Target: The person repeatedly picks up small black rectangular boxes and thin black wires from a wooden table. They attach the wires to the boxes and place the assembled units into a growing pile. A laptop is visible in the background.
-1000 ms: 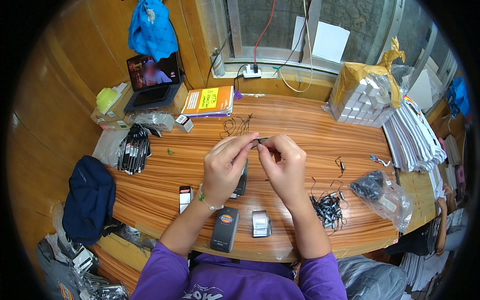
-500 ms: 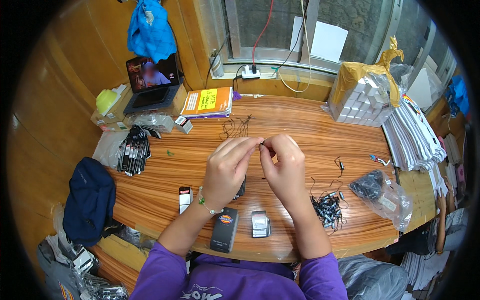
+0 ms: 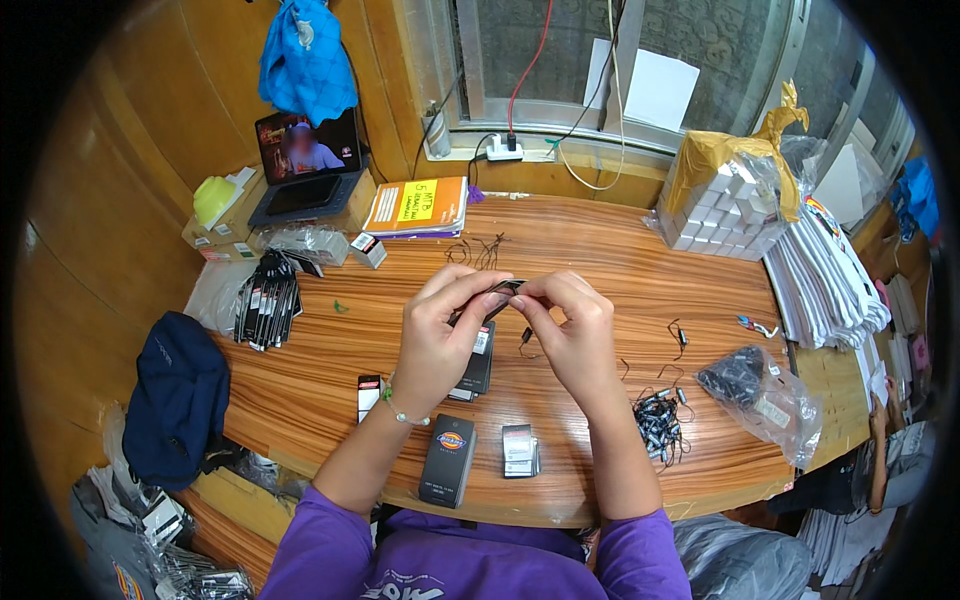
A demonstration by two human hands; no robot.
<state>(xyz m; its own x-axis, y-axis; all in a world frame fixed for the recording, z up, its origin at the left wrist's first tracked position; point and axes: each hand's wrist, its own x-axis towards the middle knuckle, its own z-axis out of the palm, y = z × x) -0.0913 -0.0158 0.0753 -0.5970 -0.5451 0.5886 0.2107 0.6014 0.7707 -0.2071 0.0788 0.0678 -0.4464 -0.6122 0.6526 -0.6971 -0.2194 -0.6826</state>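
Over the middle of the table, my left hand [image 3: 440, 325] is closed, pinching a black hang tag [image 3: 497, 304] seen nearly edge-on. Closed at the tag's upper end, my right hand [image 3: 570, 325] pinches a thin dark cord; fingers hide most of it. From there a small black cord fastener [image 3: 527, 336] dangles. Beneath my left hand lies a stack of dark tags [image 3: 480, 368], partly covered. Nearer me are a stack of black tags [image 3: 450, 458] and a small stack of white-labelled tags [image 3: 519, 450]. A black-and-white label stack [image 3: 369, 397] sits by my left forearm.
Right of my right forearm is a pile of corded fasteners [image 3: 658, 425], beside a clear plastic bag [image 3: 770, 400]. Loose cords [image 3: 480, 250] lie beyond my hands. Bundled tags [image 3: 267, 305] lie left; wrapped white boxes [image 3: 722, 205] stand far right. A person's arm [image 3: 880, 450] shows at the right edge.
A black tag now shows between my hands, with a corded fastener hanging below my right fingers. My left hand has shifted slightly left, uncovering more of the tag stack below.
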